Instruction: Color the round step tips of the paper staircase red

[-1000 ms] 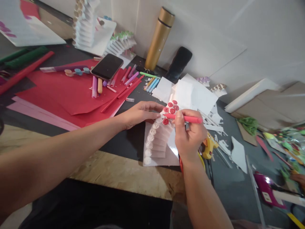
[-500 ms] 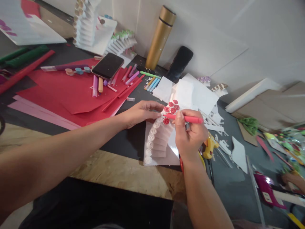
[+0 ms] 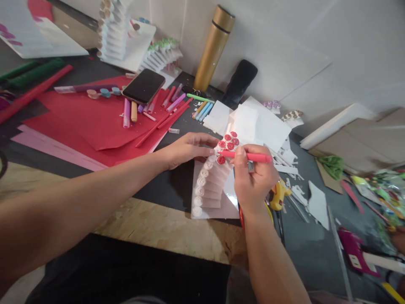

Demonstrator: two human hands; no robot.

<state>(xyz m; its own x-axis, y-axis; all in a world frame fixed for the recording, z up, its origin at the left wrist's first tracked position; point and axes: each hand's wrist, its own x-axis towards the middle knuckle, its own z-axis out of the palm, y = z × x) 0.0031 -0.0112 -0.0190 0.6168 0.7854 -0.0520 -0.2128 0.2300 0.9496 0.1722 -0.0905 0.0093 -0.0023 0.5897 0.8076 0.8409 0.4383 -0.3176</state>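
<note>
My right hand grips a red felt-tip marker, its tip touching a small white rosette beside the coloured ones. Several red rosettes cluster at the far end of a curved row, and plain white rosettes run down toward me on white paper stems. Under them lies a glossy white board. From the left, my left hand pinches a white rosette at the marker tip between thumb and fingers; the fingertips are partly hidden.
Red paper sheets with a phone and loose markers lie left. A gold flask and black case stand by the wall. Right are white paper scraps, a yellow glue gun and a magenta tool.
Both hands stay nearly in place, with the marker tip still at the same rosette. At the far right edge, another person's hand has shifted.
</note>
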